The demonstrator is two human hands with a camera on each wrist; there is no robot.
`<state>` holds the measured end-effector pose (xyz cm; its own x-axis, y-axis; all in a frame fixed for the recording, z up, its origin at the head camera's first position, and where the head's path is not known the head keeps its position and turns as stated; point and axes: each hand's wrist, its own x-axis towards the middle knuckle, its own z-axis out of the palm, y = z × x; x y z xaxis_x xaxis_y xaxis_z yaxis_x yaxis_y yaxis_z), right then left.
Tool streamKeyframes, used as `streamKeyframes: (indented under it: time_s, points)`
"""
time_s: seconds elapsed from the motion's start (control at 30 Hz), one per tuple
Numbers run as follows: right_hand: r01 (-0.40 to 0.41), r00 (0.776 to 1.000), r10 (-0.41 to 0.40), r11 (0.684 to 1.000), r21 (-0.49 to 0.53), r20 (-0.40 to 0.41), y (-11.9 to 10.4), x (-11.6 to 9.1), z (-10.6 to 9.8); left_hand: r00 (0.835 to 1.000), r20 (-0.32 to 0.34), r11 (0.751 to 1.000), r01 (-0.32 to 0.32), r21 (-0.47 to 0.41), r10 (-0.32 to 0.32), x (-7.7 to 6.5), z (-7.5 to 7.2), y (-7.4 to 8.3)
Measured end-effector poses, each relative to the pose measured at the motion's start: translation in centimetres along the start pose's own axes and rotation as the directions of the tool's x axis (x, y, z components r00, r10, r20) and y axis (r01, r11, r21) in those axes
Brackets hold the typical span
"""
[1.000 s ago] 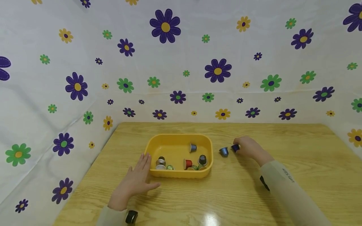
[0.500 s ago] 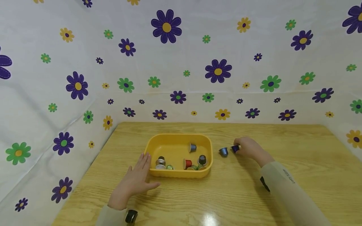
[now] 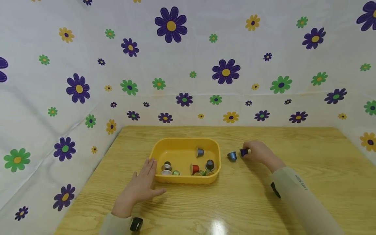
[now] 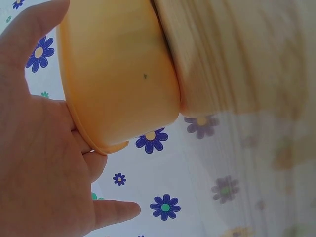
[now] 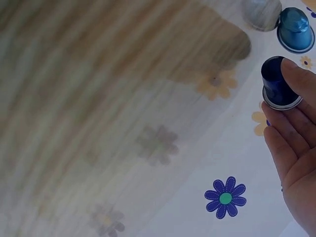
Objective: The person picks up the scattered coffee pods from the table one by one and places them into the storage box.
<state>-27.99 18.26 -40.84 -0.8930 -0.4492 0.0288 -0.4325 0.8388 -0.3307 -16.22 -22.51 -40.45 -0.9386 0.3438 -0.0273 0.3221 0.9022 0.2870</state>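
My right hand point(image 3: 258, 152) pinches a dark blue coffee capsule point(image 3: 243, 152) just above the table, right of a yellow tray point(image 3: 188, 179). In the right wrist view, my thumb presses the side of this dark blue capsule point(image 5: 276, 86) and the fingers lie at its silver rim. Beside it on the table lies a lighter blue capsule point(image 3: 232, 156), tilted on its side. My left hand point(image 3: 141, 186) lies against the tray's left end, fingers straight over the rim and thumb spread out. In the left wrist view, fingers pass behind the tray's wall point(image 4: 118, 74).
Inside the tray are several capsules, among them a red capsule point(image 3: 195, 168), a blue-grey capsule point(image 3: 200, 152) and a black capsule point(image 3: 210, 164). The wooden table point(image 3: 188, 209) ends at a white flowered cloth point(image 3: 194, 58) behind and at the left.
The dark blue capsule in my right fingers has turned slightly more level. My left hand and the tray keep their places; the head view shifts slightly.
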Motion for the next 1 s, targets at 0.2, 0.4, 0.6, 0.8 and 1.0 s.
streamKeyframes:
  time_s: [0.2,0.4,0.6,0.8,1.0]
  points:
    - [0.005,0.999,-0.002,0.998,0.064,-0.051,-0.2,-0.1,-0.4,1.000,0.009,1.000,0.004,-0.002,-0.004,0.0,-0.1,0.1]
    - [0.022,0.990,-0.002,0.990,0.136,-0.142,-1.4,-0.1,-1.2,1.000,0.015,1.000,0.010,0.005,-0.010,0.2,0.0,-0.1]
    - [0.061,0.978,-0.018,0.978,0.201,-0.206,-2.5,0.3,-1.7,1.000,0.009,1.000,0.014,0.011,-0.014,0.2,0.1,-0.3]
    - [0.068,0.970,0.023,0.930,0.362,-0.243,-3.4,0.6,-1.4,1.000,-0.005,1.000,0.007,0.017,-0.007,0.1,0.0,-0.2]
    - [0.040,0.968,0.115,0.804,0.594,-0.222,-4.2,0.5,-1.1,1.000,-0.005,1.000,0.001,0.015,-0.001,0.0,0.0,-0.1]
